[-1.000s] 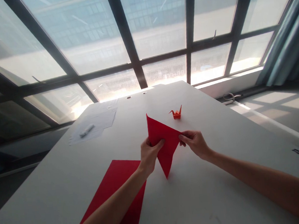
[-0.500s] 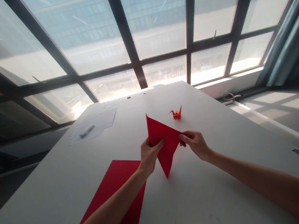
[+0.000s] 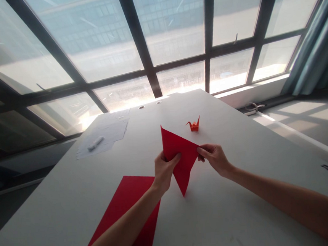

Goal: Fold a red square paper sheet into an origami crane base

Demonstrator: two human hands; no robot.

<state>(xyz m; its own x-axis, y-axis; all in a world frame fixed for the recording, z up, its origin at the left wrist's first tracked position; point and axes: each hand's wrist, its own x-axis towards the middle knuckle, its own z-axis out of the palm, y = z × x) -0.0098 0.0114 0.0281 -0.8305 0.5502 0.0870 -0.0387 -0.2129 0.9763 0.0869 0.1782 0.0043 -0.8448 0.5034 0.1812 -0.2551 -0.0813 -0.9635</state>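
A folded sheet of red paper (image 3: 179, 144) is held up above the white table, one point upward and another pointing down. My left hand (image 3: 164, 169) grips its left side, thumb pressed flat on the near face. With closed fingertips, my right hand (image 3: 215, 157) pinches the paper's right corner. Beneath my left forearm lies a larger flat red sheet (image 3: 130, 196), partly covered by the arm. Beyond the held paper stands a small orange-red paper crane (image 3: 193, 125), apart from both hands.
White papers (image 3: 110, 129) lie at the table's far left, with a white stick-like object (image 3: 95, 143) on top. The white table (image 3: 246, 207) reaches toward large windows (image 3: 172, 22). A cable (image 3: 253, 106) lies beyond its right edge, near a blue-grey curtain (image 3: 314, 41).
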